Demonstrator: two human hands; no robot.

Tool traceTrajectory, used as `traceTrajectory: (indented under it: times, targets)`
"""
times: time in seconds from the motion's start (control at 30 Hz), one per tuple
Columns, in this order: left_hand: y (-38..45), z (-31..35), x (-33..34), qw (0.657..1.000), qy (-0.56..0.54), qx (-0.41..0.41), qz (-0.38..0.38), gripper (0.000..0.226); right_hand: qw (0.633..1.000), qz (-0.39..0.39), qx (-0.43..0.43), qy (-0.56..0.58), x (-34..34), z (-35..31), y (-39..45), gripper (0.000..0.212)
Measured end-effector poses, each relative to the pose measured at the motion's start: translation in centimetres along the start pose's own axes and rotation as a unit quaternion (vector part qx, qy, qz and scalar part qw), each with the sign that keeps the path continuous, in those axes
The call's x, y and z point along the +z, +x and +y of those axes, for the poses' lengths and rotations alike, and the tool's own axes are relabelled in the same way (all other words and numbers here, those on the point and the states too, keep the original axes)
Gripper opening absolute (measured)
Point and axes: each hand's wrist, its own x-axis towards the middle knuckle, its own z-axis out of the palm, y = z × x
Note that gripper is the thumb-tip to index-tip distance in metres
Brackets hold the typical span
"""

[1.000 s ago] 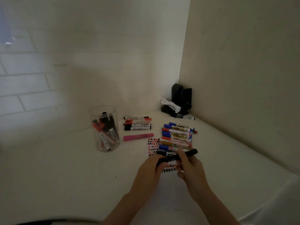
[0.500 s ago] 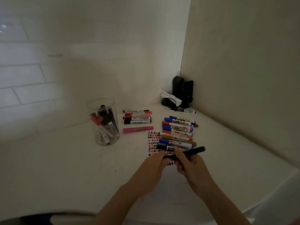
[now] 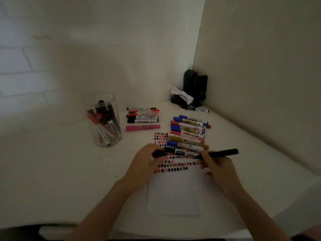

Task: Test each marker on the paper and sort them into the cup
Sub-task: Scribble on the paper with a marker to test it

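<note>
The right hand (image 3: pixel 218 168) pinches a black marker (image 3: pixel 219 152), its barrel slanting up and away from the fingers over the paper (image 3: pixel 173 190). The left hand (image 3: pixel 147 162) grips what looks like its cap (image 3: pixel 158 153), apart from the marker. Just beyond both grips lies the row of untested markers (image 3: pixel 188 134); the cup (image 3: pixel 102 120) stands well off past the left hand. The risk I see: the bare tip could smear the crowded marks, or a knuckle could nudge the nearest marker and roll the row.
</note>
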Motion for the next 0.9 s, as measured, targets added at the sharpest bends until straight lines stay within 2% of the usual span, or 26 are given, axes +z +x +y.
traceTrajectory:
  times: [0.1,0.2,0.57,0.73,0.9]
  targets:
    - [0.9,-0.9,0.2,1.000,0.007,-0.025,-0.004,0.017,0.996,-0.002,-0.015,-0.083,0.5,0.8,1.0,0.023]
    - [1.0,-1.7,0.3,1.000,0.012,-0.022,-0.004,0.018,0.989,0.039,-0.028,-0.142,1.0,1.9,1.4,0.025]
    - [1.0,-2.4,0.3,1.000,0.022,-0.016,-0.001,0.028,0.977,0.025,-0.090,-0.191,0.7,2.4,1.1,0.006]
    - [0.9,-2.1,0.3,0.999,0.028,-0.033,0.001,0.027,0.976,0.020,-0.100,-0.195,0.8,2.7,1.0,0.013]
    - [0.8,-2.2,0.3,0.999,0.038,-0.038,-0.002,0.028,0.974,0.004,-0.115,-0.193,0.9,2.3,0.6,0.007]
